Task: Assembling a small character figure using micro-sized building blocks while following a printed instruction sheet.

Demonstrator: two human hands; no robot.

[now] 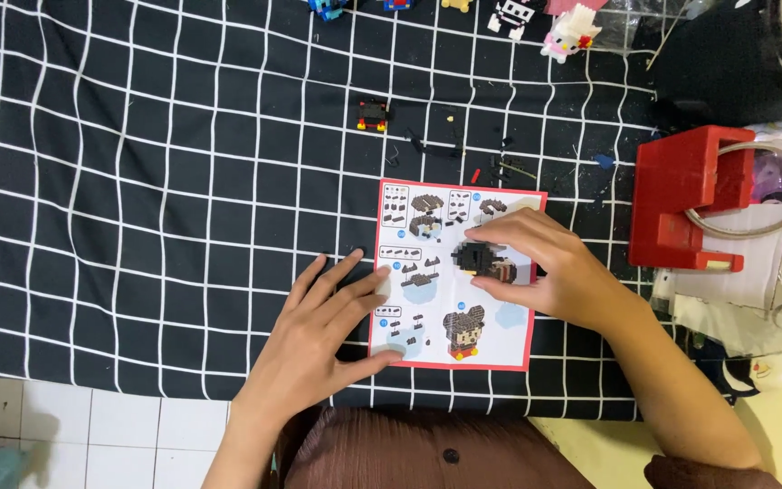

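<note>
Left hand (319,330) flat, open, pinning the instruction sheet (454,272); right hand (545,267) pinches the dark brick figure (480,260), seemingly mid-build, next needing another brick.

I see a small dark brick model (479,260), partly built, lifted just above the red-edged instruction sheet (450,340) that lies flat on the checked cloth.

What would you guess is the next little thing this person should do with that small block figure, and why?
Probably lift the right hand a little to clear the instruction sheet. It pinches the dark block piece right over the printed steps, hiding some, while the left hand lies flat on the sheet's edge, and loose small bricks lie beyond on the checked cloth.
</note>
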